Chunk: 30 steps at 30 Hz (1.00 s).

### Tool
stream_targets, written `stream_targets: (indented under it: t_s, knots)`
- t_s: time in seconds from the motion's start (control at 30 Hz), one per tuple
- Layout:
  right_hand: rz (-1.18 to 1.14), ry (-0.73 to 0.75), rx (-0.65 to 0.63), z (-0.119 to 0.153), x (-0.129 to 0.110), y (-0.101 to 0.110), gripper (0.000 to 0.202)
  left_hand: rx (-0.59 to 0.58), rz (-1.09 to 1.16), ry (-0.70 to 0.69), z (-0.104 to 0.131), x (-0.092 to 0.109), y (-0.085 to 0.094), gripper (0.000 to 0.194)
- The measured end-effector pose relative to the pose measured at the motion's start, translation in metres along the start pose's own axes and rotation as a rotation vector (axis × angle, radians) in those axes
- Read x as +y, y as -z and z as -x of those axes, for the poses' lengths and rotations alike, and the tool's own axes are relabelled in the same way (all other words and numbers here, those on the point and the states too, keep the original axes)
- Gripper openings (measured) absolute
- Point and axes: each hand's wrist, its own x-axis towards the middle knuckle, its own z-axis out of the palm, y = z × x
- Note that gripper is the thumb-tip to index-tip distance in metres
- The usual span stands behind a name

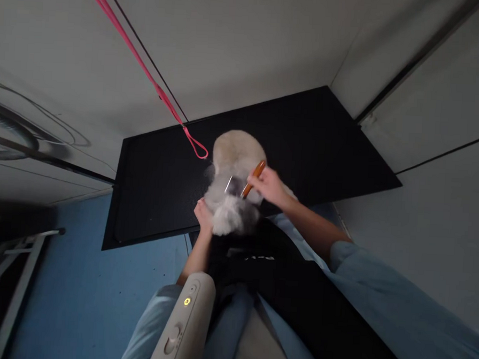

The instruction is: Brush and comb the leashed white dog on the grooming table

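White walls close in around a black grooming table (pixel 305 145), and a small fluffy dog (pixel 233 184) stands at its near edge. The right hand (pixel 269 185) is clenched around an orange-handled brush (pixel 247 182) laid on the fur. The left hand (pixel 203 214) presses the dog's flank, its grip hidden. A pink leash (pixel 148 78) hangs above.

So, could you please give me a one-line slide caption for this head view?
Right hand brushes a small fluffy grey-and-cream animal on a black grooming table with an orange-handled brush; left hand steadies it.
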Motion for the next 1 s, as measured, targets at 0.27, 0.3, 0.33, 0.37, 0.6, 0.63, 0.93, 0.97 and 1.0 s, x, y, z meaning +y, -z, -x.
stream_targets:
  t_s: [0.27,0.3,0.33,0.37,0.6,0.63,0.93,0.97,1.0]
  knots:
    - [0.02,-0.045,-0.147,0.002,-0.002,0.002,0.024,0.017,-0.027,0.012,0.019,0.006,-0.005,0.024]
    - [0.029,-0.015,-0.007,0.0,-0.002,0.003,0.024,0.014,-0.031,-0.002,0.02,0.007,-0.005,0.023]
    - [0.04,0.026,0.164,-0.002,-0.003,0.005,0.024,0.009,-0.039,-0.013,0.021,0.006,-0.004,0.022]
    - [0.053,0.068,0.298,-0.004,-0.004,0.006,0.024,0.004,-0.047,-0.022,0.023,0.006,-0.003,0.02]
    - [0.171,0.008,-0.017,-0.006,-0.006,0.002,0.021,0.021,0.025,-0.12,0.032,-0.01,-0.012,0.015]
    - [0.195,0.04,0.107,-0.008,-0.006,0.004,0.02,0.021,0.025,-0.136,0.034,-0.013,-0.013,0.016]
    - [0.281,0.085,0.097,-0.016,-0.01,0.022,0.02,-0.005,0.032,-0.157,0.059,-0.03,-0.027,0.023]
    - [0.281,0.104,0.2,-0.017,-0.01,0.024,0.019,-0.013,0.046,-0.157,0.062,-0.032,-0.028,0.025]
    - [0.277,0.12,0.228,-0.016,-0.011,0.025,0.019,-0.02,0.053,-0.154,0.064,-0.034,-0.029,0.027]
